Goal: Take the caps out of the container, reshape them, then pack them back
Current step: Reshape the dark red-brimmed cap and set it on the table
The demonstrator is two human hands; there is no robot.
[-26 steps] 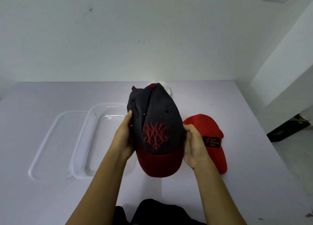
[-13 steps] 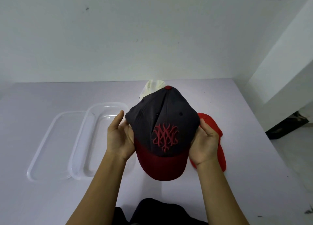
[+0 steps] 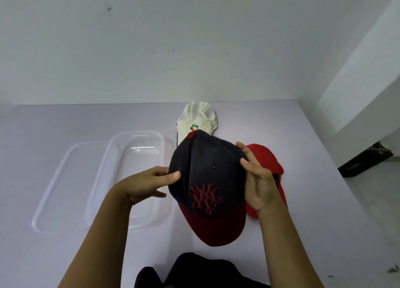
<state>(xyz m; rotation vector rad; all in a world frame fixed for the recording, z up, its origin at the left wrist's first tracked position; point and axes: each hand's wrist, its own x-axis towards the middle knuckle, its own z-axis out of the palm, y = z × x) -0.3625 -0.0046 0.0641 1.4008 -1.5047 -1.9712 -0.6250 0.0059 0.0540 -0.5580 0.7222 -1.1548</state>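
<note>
I hold a dark grey cap (image 3: 205,168) with a maroon brim and red embroidered logo above the table, brim pointing toward me. My left hand (image 3: 147,184) pinches its left side and my right hand (image 3: 257,179) grips its right side. A red cap (image 3: 267,160) lies on the table behind my right hand, partly hidden. A cream cap (image 3: 195,118) with a small coloured logo lies farther back. The clear plastic container (image 3: 138,140) sits to the left of the caps, with nothing in it.
The container's clear lid (image 3: 65,175) lies flat beside it on the left. The pale table (image 3: 54,255) meets a white wall at the back; its right edge drops to the floor. A dark piece of clothing (image 3: 194,270) shows at the bottom.
The crown has been rounded out and the cap lowered and tilted slightly. My left hand shifted from cupping to pinching the side; the cream cap behind has come more into view.
</note>
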